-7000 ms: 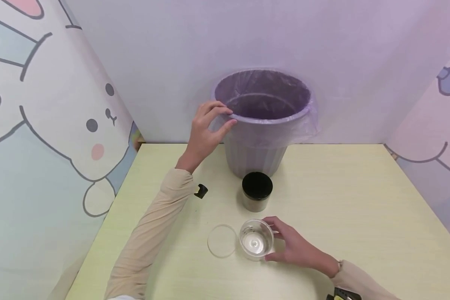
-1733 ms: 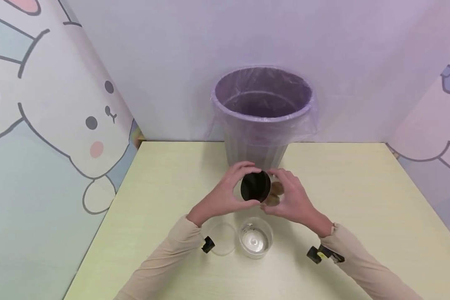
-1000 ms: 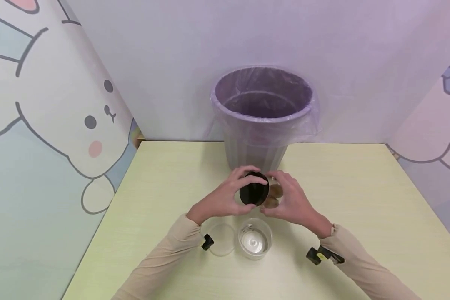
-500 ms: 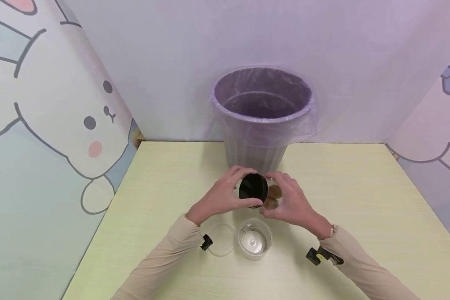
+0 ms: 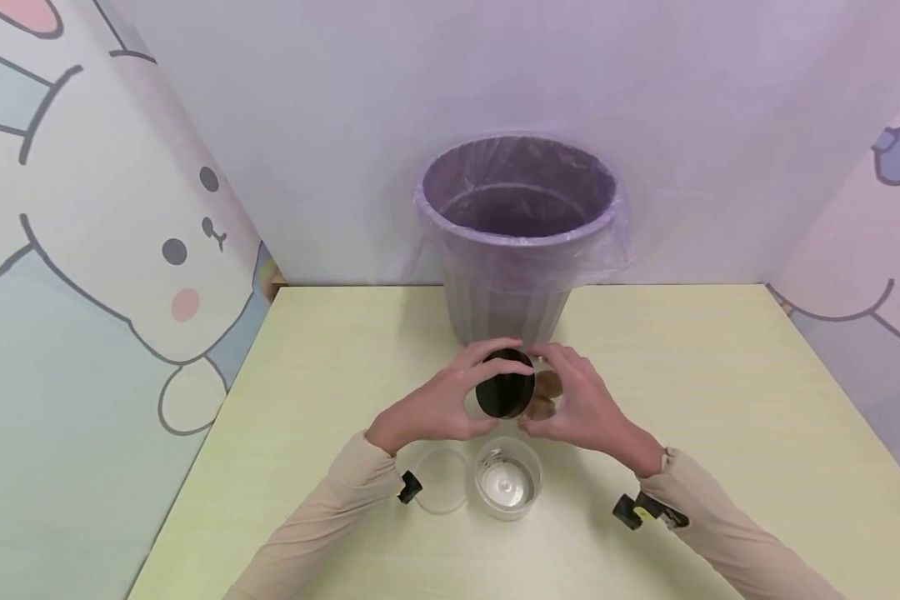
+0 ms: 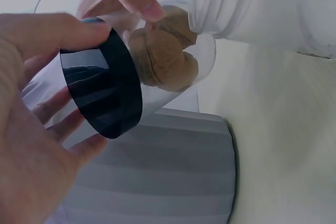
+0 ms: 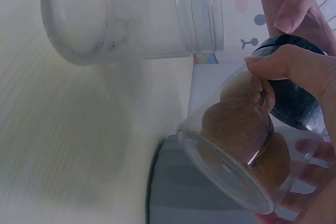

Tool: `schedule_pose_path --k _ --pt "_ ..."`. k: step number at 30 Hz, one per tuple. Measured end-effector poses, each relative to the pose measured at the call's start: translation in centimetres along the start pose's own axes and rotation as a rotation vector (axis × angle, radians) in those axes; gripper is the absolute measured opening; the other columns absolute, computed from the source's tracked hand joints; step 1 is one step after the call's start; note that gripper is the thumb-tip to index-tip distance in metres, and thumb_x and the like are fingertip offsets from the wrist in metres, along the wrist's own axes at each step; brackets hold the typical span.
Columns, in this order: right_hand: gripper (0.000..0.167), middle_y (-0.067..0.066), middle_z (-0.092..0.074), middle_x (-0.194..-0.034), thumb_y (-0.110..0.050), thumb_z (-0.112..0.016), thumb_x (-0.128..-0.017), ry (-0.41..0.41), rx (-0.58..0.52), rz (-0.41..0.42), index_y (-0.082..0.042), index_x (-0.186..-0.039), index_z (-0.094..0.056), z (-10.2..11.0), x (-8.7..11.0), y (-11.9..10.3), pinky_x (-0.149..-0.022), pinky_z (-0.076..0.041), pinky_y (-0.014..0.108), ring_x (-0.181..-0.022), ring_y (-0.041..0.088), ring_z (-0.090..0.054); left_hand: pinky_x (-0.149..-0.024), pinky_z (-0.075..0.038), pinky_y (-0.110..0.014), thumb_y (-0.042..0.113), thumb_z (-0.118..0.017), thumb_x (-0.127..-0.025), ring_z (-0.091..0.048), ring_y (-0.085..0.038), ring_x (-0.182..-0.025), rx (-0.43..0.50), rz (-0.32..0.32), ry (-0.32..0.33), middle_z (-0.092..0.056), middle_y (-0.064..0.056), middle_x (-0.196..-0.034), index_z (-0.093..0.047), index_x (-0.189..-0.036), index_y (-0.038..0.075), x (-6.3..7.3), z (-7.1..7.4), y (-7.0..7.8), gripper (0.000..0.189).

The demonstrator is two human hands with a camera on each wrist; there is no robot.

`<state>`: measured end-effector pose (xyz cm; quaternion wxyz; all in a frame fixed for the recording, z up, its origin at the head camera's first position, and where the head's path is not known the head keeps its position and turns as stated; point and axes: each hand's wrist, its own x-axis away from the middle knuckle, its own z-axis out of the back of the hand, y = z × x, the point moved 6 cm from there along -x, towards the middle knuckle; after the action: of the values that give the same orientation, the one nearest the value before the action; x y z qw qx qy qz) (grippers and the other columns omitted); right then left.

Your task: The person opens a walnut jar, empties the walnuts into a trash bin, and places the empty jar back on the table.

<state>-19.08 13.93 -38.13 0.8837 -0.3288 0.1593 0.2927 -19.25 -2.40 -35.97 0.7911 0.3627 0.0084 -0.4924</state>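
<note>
My right hand (image 5: pixel 585 400) grips a clear jar (image 7: pixel 231 174), raised off the table and tilted, its black lid (image 5: pixel 504 385) facing left. Several brown walnuts (image 6: pixel 163 59) show through its wall. The fingers and thumb of my left hand (image 5: pixel 442 404) curl round the lid's edge, with one finger lying across its top. In the left wrist view the lid (image 6: pixel 102 80) still sits on the jar's mouth. Just nearer me on the table stands a second clear jar (image 5: pixel 507 483), lidless and upright, with a thin clear ring or disc (image 5: pixel 442 510) left of it.
A grey bin (image 5: pixel 506 304) with a purple liner (image 5: pixel 521 241) stands behind the hands, close to the raised jar. A pale wall (image 5: pixel 307 125) rises behind the table (image 5: pixel 690 400). Rabbit-printed panels (image 5: pixel 105 267) flank it.
My left hand left the bin's rim and my right hand let go of the lidless jar. Both lifted and tilted the black-lidded jar. Lately my left fingers shift round the lid.
</note>
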Motion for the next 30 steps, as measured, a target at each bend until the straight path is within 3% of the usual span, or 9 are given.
schedule_pose_path --k 3,6,10,13,17,19,22,26,30 --pt "0.087 0.006 -0.057 -0.119 -0.029 -0.09 -0.051 -0.001 -0.002 0.004 -0.009 -0.126 -0.05 -0.1 0.0 0.1 -0.085 -0.039 0.051 -0.107 0.028 -0.052 -0.102 -0.036 -0.036 0.007 -0.073 -0.074 -0.023 -0.017 -0.138 -0.005 -0.009 0.004 -0.028 -0.002 -0.149 -0.049 -0.134 0.023 0.1 -0.2 0.0 0.067" --pt "0.088 0.005 -0.057 -0.118 -0.03 -0.091 -0.05 0.004 0.008 0.015 -0.009 -0.125 -0.051 -0.2 0.0 0.2 -0.084 -0.039 0.05 -0.106 0.027 -0.052 -0.1 -0.038 -0.038 0.015 -0.075 -0.077 -0.026 -0.016 -0.135 -0.015 0.027 0.025 -0.031 -0.002 -0.147 -0.048 -0.135 0.025 0.1 -0.2 -0.4 0.065" --pt "0.088 0.004 -0.058 -0.117 -0.031 -0.09 -0.049 0.016 0.019 0.024 -0.009 -0.125 -0.052 -0.2 0.0 0.2 -0.085 -0.039 0.051 -0.106 0.025 -0.052 -0.097 -0.041 -0.037 0.034 -0.077 -0.077 -0.034 -0.013 -0.128 -0.04 0.126 0.083 -0.039 0.002 -0.138 -0.048 -0.136 0.028 0.1 -0.1 -0.9 0.066" --pt "0.087 0.005 -0.059 -0.116 -0.031 -0.09 -0.049 0.019 0.018 0.026 -0.009 -0.124 -0.052 -0.3 0.1 0.2 -0.085 -0.039 0.051 -0.105 0.026 -0.052 -0.087 -0.047 -0.033 0.046 -0.076 -0.075 -0.045 -0.014 -0.115 -0.042 0.218 0.124 -0.045 0.002 -0.129 -0.049 -0.134 0.027 0.1 0.1 -1.3 0.067" --pt "0.087 0.006 -0.059 -0.116 -0.032 -0.09 -0.049 0.016 0.013 0.028 -0.008 -0.124 -0.052 -0.5 0.2 0.2 -0.083 -0.039 0.049 -0.104 0.028 -0.053 -0.075 -0.048 -0.031 0.058 -0.071 -0.074 -0.052 -0.016 -0.101 -0.045 0.342 0.138 -0.05 0.002 -0.123 -0.05 -0.132 0.025 0.4 0.2 -1.9 0.069" --pt "0.087 0.006 -0.059 -0.116 -0.033 -0.09 -0.049 0.014 0.015 0.027 -0.007 -0.123 -0.052 -0.5 0.2 0.2 -0.082 -0.039 0.048 -0.103 0.027 -0.053 -0.077 -0.048 -0.032 0.061 -0.069 -0.074 -0.052 -0.015 -0.102 -0.052 0.372 0.135 -0.051 0.004 -0.123 -0.049 -0.132 0.025 0.5 0.3 -2.0 0.071" --pt "0.087 0.005 -0.059 -0.115 -0.032 -0.09 -0.049 0.015 0.025 0.023 -0.007 -0.123 -0.052 -0.5 0.4 0.4 -0.081 -0.04 0.047 -0.102 0.025 -0.053 -0.087 -0.046 -0.035 0.059 -0.07 -0.076 -0.049 -0.011 -0.111 -0.049 0.345 0.115 -0.048 0.008 -0.127 -0.048 -0.133 0.026 0.5 0.3 -1.9 0.07" --pt "0.088 0.005 -0.059 -0.115 -0.033 -0.09 -0.048 0.018 0.028 0.017 -0.008 -0.123 -0.052 -0.4 0.4 0.4 -0.082 -0.04 0.048 -0.103 0.025 -0.052 -0.099 -0.04 -0.037 0.048 -0.075 -0.076 -0.036 -0.007 -0.127 -0.045 0.231 0.069 -0.039 0.008 -0.138 -0.045 -0.137 0.026 0.4 0.1 -1.3 0.072" --pt "0.088 0.006 -0.058 -0.115 -0.033 -0.09 -0.048 0.018 0.023 0.017 -0.008 -0.123 -0.052 -0.4 0.3 0.4 -0.082 -0.04 0.048 -0.104 0.026 -0.053 -0.1 -0.039 -0.036 0.032 -0.078 -0.076 -0.027 -0.008 -0.133 -0.042 0.132 0.029 -0.032 0.001 -0.145 -0.044 -0.138 0.026 0.3 -0.1 -0.7 0.072"
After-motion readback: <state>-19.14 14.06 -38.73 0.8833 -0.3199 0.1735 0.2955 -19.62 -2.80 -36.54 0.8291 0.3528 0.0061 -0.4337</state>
